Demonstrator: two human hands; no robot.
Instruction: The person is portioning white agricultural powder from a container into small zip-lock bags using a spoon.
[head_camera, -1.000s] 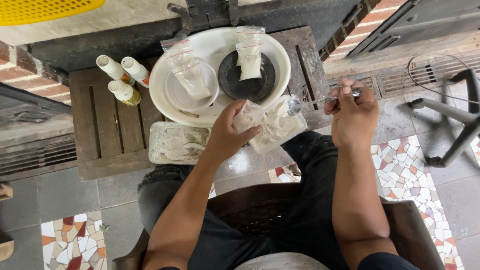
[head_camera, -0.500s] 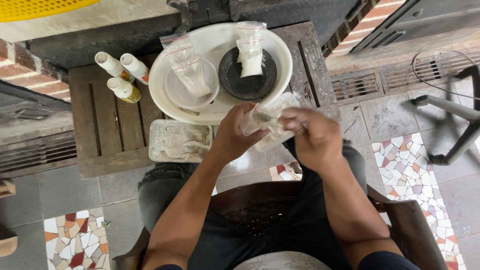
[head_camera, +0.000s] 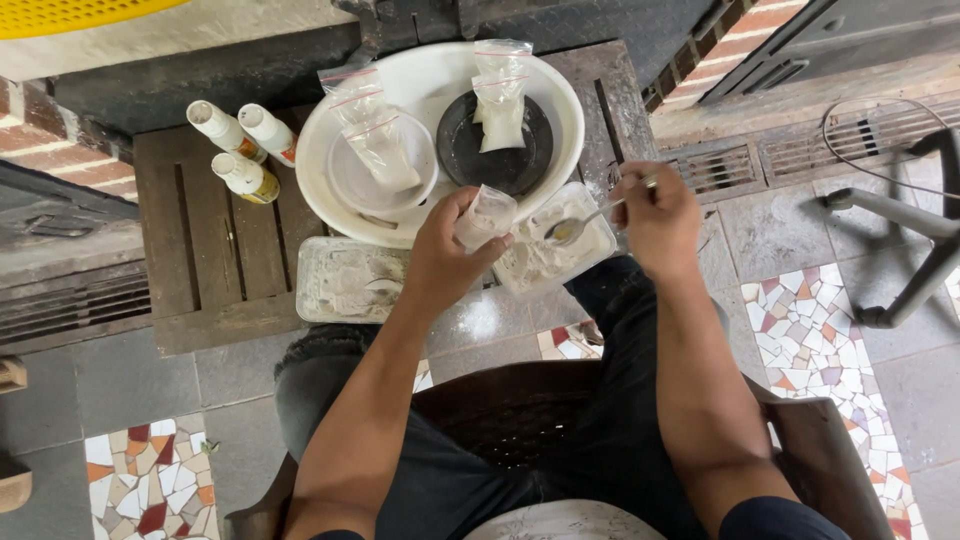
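At the front edge of the wooden tabletop (head_camera: 215, 270) we note the left hand (head_camera: 445, 262) clenched around a small clear plastic bag (head_camera: 486, 215), held upright just above a clear tub of white powder (head_camera: 555, 255). Our right hand (head_camera: 660, 215) pinches a metal spoon (head_camera: 580, 225) by its handle end, bowl hovering over the tub, just beside the bag mouth. We judge the bag light, soft and slippery, best gripped around its body near the opening. Filled bags (head_camera: 500, 100) lie in the large white basin (head_camera: 320, 150) beyond; three small bottles (head_camera: 240, 150) stand left of it
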